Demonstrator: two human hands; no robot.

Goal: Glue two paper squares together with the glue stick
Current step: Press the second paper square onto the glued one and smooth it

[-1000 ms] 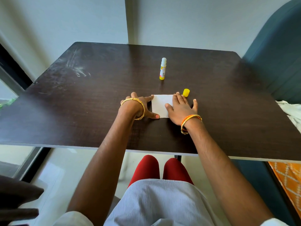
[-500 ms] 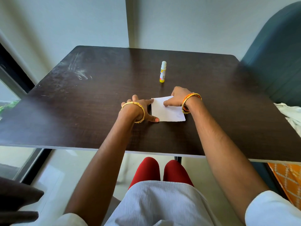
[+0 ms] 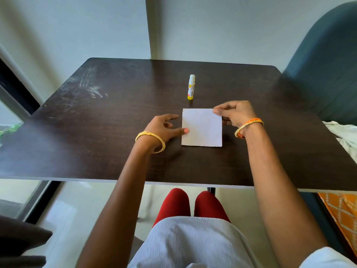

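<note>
Our table is dark and bare, w/ no box or tray on it, so nothing's contained. The paper lies flat mid-table; we see one sheet, maybe two stacked. Right hand pinches its far right corner, left hand spread, thumb on the edge. Glue stick stands uncapped behind: could dry or tip.

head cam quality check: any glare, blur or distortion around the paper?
Head view: wide-angle bending curves the table edges; daylight from the left leaves a pale sheen on the far-left tabletop; the paper is sharp and evenly lit, not blown out; both hands, left and right, show no motion blur.
</note>
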